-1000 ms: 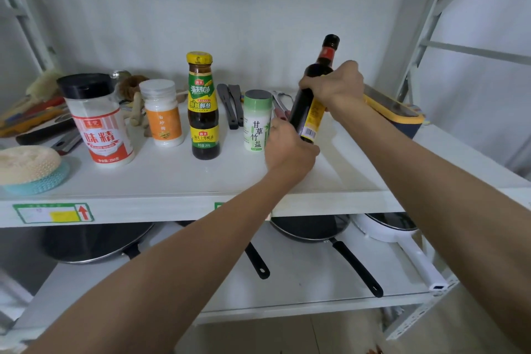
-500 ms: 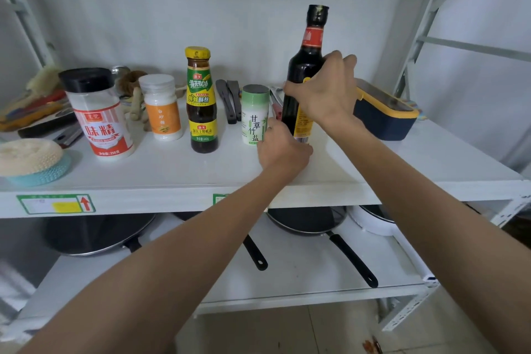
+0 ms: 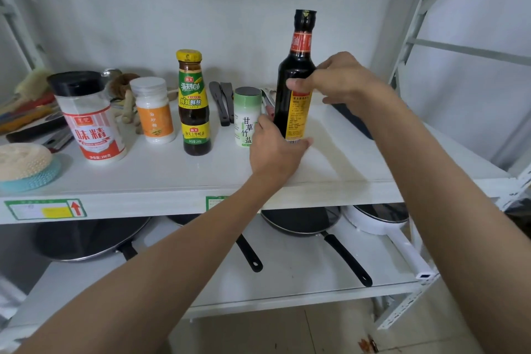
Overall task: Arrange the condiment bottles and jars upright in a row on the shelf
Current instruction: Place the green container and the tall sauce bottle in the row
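We clamp both hands on the tall dark glass sauce bottle [image 3: 293, 86]: left hand [image 3: 273, 149] low, right hand [image 3: 342, 80] at its shoulder; probably heavy, slick, breakable.

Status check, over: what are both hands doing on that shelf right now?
Left hand grips tall dark sauce bottle at base; right hand on its shoulder. Bottle upright, at right end of row beside green-capped salt shaker. Nothing in the way.

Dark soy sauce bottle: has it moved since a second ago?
Yes. The dark soy sauce bottle was tilted with its neck leaning right; it now stands upright beside the green-capped salt jar, left hand at its base, right hand at its shoulder.
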`<state>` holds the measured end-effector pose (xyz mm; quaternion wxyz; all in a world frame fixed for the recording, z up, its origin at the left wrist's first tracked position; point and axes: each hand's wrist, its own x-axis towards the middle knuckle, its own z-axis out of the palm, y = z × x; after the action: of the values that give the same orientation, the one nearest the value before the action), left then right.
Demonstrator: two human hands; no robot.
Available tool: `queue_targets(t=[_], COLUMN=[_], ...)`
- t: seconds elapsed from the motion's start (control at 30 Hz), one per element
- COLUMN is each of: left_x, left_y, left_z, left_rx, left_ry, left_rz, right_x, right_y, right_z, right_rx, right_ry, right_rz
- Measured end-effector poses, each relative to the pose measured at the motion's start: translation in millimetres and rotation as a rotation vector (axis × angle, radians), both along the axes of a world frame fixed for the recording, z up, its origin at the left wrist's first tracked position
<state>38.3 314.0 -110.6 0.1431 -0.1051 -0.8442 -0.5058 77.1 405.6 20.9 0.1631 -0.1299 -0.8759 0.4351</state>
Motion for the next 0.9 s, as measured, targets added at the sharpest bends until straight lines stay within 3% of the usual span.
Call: queue_targets(t=[0.2, 0.37, 0.53, 0.77, 0.9], left_x=[3, -10, -14, -10, -13], left_y=[-1, -3, 2, 12, 8], left_z=[9, 18, 18, 10, 13], left_rx=[0.05, 0.083, -0.017, 0.067, 0.064], left_ry=[0.074, -0.016, -0.038, -0.001, -0.007], left_rz=[0.004, -0.128, -0.351, -0.259, -0.292], right_x=[-11, -16, -19, -4, -3], right_y=[8, 10, 8, 37, 39], right_z=[-3, -7, -16, 0, -3], right_rx=[-0.167, -0.105, 0.001, -0.139, -0.123], right_ry=[0.023, 0.107, 0.158, 0.011, 0.095], right_rz=[0.256, 0.115, -0.127, 0.172, 0.111])
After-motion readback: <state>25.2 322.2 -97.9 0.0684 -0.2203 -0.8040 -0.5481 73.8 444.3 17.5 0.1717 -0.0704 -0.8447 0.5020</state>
